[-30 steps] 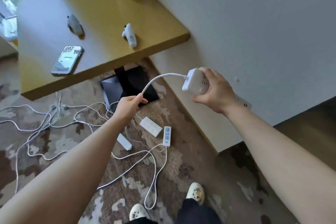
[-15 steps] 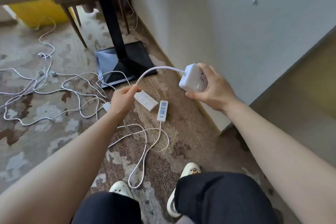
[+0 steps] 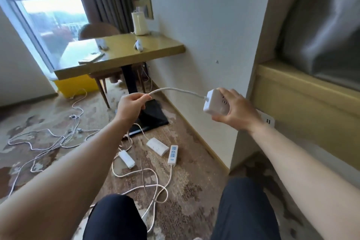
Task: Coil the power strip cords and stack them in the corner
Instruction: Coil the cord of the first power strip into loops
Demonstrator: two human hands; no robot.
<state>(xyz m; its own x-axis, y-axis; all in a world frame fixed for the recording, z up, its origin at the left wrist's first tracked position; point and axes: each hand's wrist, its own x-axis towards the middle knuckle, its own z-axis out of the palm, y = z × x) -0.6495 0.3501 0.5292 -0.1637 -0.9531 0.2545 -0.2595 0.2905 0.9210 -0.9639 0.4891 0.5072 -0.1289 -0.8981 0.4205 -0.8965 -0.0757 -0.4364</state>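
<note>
My right hand (image 3: 236,112) grips a white power strip (image 3: 216,102) in the air near the wall corner. Its white cord (image 3: 175,90) arcs left to my left hand (image 3: 129,106), which pinches it between thumb and fingers. Below, three more white power strips lie on the carpet: one on the left (image 3: 127,159), one in the middle (image 3: 157,146), and a slim one with blue sockets (image 3: 173,155). Their cords (image 3: 148,187) loop loosely over the floor between my knees, and more tangled cord (image 3: 48,138) spreads to the left.
A yellow table (image 3: 120,54) on a black pedestal base (image 3: 152,117) stands ahead by the white wall (image 3: 194,45). A chair leg (image 3: 104,93) and a yellow bin (image 3: 78,85) sit under it. A ledge with a wall socket (image 3: 267,121) is at the right.
The view has tilted up from the floor to the table and window. My left hand has risen with the cord; my right hand still holds the strip.
</note>
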